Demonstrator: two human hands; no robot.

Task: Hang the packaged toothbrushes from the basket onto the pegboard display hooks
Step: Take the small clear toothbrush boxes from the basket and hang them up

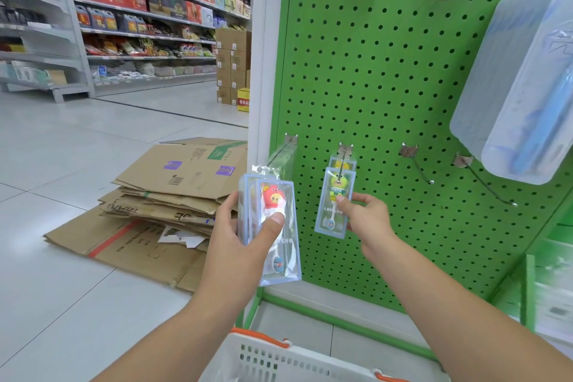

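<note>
Your left hand [245,226] grips a clear toothbrush pack with a red cartoon figure [273,223], thumb pressed flat on its front and fingers wrapped round the back; it looks like more than one pack is stacked in that grip, though you cannot tell how many. You hold it upright just in front of the white post at the left edge of the green pegboard [387,77]. Your right hand [366,217] pinches the lower part of a pack with a yellow-green figure [336,205], which hangs on a low hook [343,161] with another like it behind. To the left of that hook, a clear pack [283,153] hangs on its own hook, partly hidden behind your red one. To the right, two bare hooks [417,166] jut out and down. A large translucent package [521,96] hangs over the board's upper right, close above those hooks. The white basket with orange trim [279,357] sits at the bottom edge between your forearms. Flattened cardboard boxes [161,205] lie piled on the floor to the left, against the display's base
</note>
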